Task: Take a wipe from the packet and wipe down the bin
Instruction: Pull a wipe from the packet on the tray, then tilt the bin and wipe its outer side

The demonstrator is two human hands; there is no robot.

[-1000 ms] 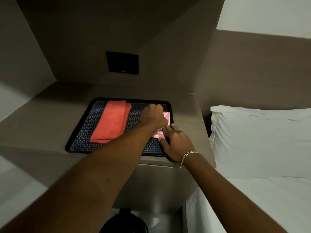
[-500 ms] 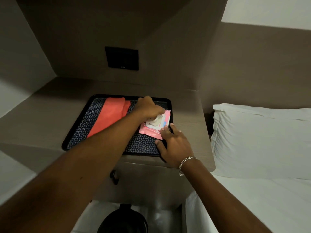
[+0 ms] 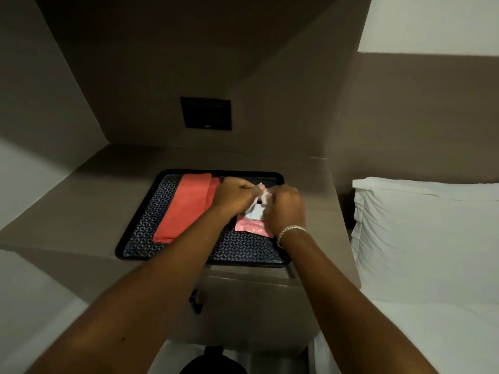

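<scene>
**Wipe (image 3: pixel 263 196) pinched over packet, both hands**

Bin (image 3: pixel 213 364) cut off at bottom edge, only a dark top shows. Hands motion-blurred. Left hand (image 3: pixel 234 197) and right hand (image 3: pixel 286 209) both closed on the white wipe above the pink packet (image 3: pixel 252 227). Packet lies on the tray (image 3: pixel 162 211) beside a red cloth (image 3: pixel 186 206), on a beige ledge (image 3: pixel 81 211); pillow (image 3: pixel 426 233) to the right. 0.5 s ago the right hand lay flat on the packet; now lifted.

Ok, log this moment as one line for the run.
step: pulling wipe | packet: on tray | left hand, right hand: both on wipe | bin: untouched
</scene>
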